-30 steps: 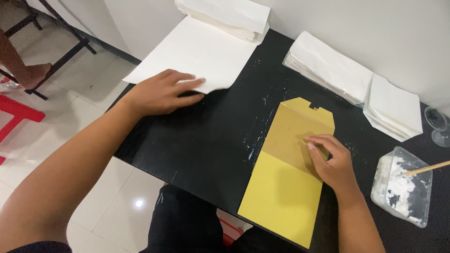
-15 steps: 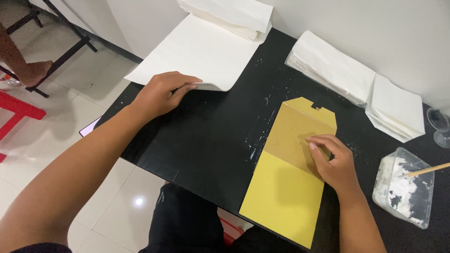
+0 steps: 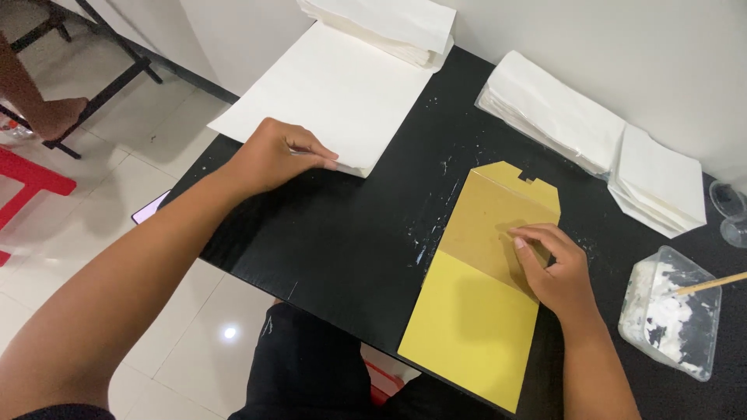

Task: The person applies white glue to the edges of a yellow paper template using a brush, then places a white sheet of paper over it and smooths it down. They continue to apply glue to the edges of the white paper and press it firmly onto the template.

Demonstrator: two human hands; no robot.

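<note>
A yellow-and-brown folded paper envelope (image 3: 478,311) lies flat on the black table (image 3: 342,241), its lower end hanging past the front edge. My right hand (image 3: 552,268) presses down on its brown upper flap with the fingertips curled. My left hand (image 3: 272,155) rests on the near corner of a large white sheet stack (image 3: 334,93) at the table's left and pinches the edge of the top sheet between thumb and fingers.
Stacks of folded white paper (image 3: 556,109) line the wall at the back, with another pile (image 3: 661,183) to the right. A clear tub of white paste (image 3: 673,323) with a wooden stick stands at the far right. A red stool (image 3: 31,183) sits on the floor at left.
My left hand has slid from lying flat on the white stack's corner to pinching its edge. My right hand stays on the envelope flap.
</note>
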